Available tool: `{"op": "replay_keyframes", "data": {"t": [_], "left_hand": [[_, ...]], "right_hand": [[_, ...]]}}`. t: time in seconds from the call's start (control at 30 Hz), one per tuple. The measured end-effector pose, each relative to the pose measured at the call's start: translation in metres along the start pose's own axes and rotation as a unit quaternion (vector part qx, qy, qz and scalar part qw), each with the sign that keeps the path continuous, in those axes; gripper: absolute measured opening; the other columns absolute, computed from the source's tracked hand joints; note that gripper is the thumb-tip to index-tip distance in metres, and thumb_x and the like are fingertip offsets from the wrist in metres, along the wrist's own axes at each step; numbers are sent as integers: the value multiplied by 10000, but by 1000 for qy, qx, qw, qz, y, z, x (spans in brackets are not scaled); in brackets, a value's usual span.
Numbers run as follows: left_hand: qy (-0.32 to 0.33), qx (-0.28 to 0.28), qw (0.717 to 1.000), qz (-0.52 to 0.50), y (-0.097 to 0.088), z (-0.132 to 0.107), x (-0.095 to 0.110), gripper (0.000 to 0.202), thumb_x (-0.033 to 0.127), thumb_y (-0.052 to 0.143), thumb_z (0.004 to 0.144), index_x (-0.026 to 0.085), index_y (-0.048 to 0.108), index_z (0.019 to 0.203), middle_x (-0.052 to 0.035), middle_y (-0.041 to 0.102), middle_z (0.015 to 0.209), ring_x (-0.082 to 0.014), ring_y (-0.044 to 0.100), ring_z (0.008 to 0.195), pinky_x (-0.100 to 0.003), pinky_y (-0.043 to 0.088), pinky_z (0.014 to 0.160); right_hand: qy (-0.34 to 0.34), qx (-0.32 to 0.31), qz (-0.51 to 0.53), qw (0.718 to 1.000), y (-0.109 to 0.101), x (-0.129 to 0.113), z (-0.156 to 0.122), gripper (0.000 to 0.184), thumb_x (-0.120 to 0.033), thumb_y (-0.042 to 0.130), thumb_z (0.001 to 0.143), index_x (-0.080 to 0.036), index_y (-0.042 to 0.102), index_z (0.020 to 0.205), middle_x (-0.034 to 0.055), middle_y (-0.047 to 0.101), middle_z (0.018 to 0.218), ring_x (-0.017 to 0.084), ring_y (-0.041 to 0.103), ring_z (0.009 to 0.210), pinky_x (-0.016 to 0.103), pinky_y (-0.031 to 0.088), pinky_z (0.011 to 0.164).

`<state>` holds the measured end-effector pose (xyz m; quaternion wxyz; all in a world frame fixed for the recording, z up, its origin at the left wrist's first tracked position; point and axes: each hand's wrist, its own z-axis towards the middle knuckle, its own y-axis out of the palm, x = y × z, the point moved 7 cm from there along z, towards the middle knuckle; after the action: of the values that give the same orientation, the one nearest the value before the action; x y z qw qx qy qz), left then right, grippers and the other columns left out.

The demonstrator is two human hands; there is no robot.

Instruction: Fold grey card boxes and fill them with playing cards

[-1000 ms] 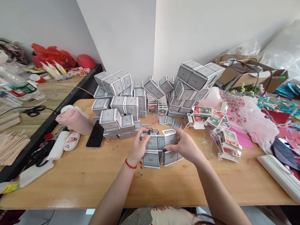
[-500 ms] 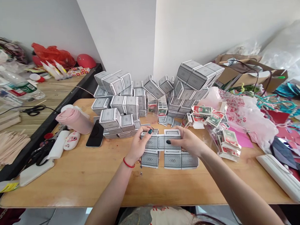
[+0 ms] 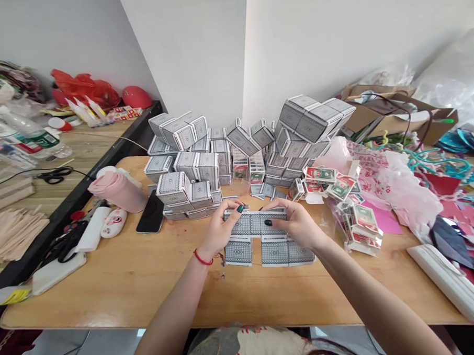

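Note:
Patterned grey playing cards, joined into box-like blocks, are in front of me. My left hand [image 3: 219, 230], with a red cord on its wrist, is closed on the left end of the upper card row [image 3: 255, 225], thumb on the front and fingers behind. My right hand [image 3: 302, 224] grips the right end the same way. Below that row are a left card block [image 3: 238, 253] and a pair of right card blocks [image 3: 275, 253], with a gap between them. The fingertips behind the row are hidden.
Stacked card blocks [image 3: 197, 166] stand at back left, more card blocks [image 3: 309, 122] at back right. Opened card boxes [image 3: 362, 219] lie to the right near a plastic bag [image 3: 402, 191]. A phone [image 3: 150, 212], pink roll [image 3: 117, 189] and scissors [image 3: 69, 240] are on the left.
The card piece under my right hand has shifted; its raised upper edge now sits level with the rest of the row. Both hands keep their grip, nearly in place.

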<state>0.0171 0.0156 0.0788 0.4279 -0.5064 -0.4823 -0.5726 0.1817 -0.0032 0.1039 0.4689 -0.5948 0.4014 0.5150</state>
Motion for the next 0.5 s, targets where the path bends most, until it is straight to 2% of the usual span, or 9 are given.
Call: {"op": "replay_keyframes", "data": {"t": [0.2,0.5], "left_hand": [[33,-13,998,51,3,0,4,121,313,559,769,197,565,734,-34,597,938,-176,515,947,-264,333,878],[10,2,999,37,0,0,-2,103,301,570,758,200,572,736,-25,598,949,-179,515,939,-259,339,855]], "right_hand": [[-5,8,-39,999,1,-5,1,142,-154,570,655,-163,591,795,24,638,811,153,582,761,275,441,701],[9,26,-67,997,3,-5,1,211,-101,525,646,-172,606,826,18,651,809,157,591,747,274,452,696]]}}
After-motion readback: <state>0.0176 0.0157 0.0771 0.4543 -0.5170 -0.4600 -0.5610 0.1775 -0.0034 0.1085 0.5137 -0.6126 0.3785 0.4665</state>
